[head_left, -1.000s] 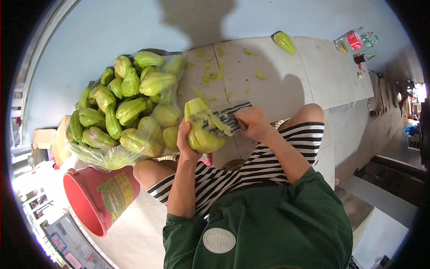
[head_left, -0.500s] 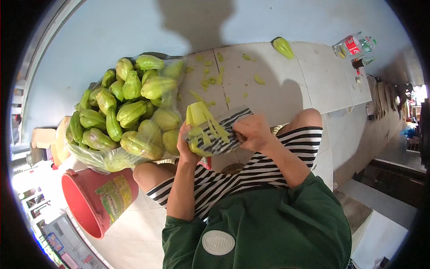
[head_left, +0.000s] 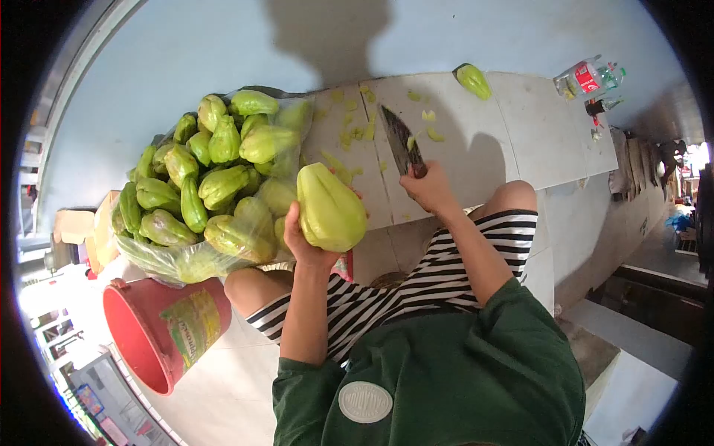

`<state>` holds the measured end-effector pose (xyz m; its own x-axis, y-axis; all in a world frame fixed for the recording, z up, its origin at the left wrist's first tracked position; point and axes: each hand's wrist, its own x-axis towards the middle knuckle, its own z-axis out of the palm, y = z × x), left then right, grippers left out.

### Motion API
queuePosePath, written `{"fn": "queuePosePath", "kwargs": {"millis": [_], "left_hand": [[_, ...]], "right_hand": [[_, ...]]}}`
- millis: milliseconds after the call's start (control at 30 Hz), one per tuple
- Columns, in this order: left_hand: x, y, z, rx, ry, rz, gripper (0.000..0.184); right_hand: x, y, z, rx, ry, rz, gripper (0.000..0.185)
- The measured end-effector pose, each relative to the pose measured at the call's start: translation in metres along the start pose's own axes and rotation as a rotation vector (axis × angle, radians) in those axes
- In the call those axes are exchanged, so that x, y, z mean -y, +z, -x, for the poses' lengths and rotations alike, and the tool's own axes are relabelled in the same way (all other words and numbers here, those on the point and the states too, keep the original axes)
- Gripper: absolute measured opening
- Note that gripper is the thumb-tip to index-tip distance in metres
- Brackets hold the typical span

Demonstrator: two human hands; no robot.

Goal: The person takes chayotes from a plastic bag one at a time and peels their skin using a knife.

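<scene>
My left hand (head_left: 301, 239) is closed around a pale green chayote (head_left: 332, 212), held upright above my left thigh. Its visible surface looks peeled and smooth. In my right hand (head_left: 431, 190) is a wide-bladed knife (head_left: 400, 140), gripped by its handle. The blade points up and away over the tiled ledge, apart from the chayote, with a bit of green peel on it. Scraps of green peel (head_left: 435, 135) lie scattered on the tiles beyond both hands.
A clear plastic bag (head_left: 178, 269) full of chayotes stands at the left. Below it a red bucket (head_left: 134, 346) lies tipped toward the left. Farther along the tiled ledge (head_left: 535, 119) are a single chayote (head_left: 473, 82) and a plastic bottle (head_left: 583, 77) by the wall.
The knife has moved away from the chayote, and its blade now points up toward the wall. The peel strips hanging over the blade are mostly gone. The chayote has turned in my left hand.
</scene>
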<state>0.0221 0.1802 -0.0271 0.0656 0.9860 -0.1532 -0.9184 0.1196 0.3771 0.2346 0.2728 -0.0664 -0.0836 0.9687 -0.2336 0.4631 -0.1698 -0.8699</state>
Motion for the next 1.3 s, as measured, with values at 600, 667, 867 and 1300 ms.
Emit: {"fn": "queuePosePath", "kwargs": {"millis": [600, 667, 867, 1300], "left_hand": [[0.006, -0.011, -0.001, -0.290, 0.149, 0.221, 0.065], [0.006, -0.013, -0.002, -0.064, 0.081, 0.198, 0.063], [0.013, 0.004, 0.001, -0.065, -0.016, 0.313, 0.063], [0.013, 0.007, 0.003, -0.336, 0.084, 0.156, 0.062]], "right_hand": [[0.021, 0.008, 0.039, 0.056, -0.899, 0.250, 0.024], [0.024, 0.008, 0.046, 0.038, -1.007, 0.338, 0.024], [0.035, 0.018, 0.062, -0.031, -1.199, 0.415, 0.015], [0.027, 0.008, 0.045, -0.052, -1.029, 0.423, 0.022]]}}
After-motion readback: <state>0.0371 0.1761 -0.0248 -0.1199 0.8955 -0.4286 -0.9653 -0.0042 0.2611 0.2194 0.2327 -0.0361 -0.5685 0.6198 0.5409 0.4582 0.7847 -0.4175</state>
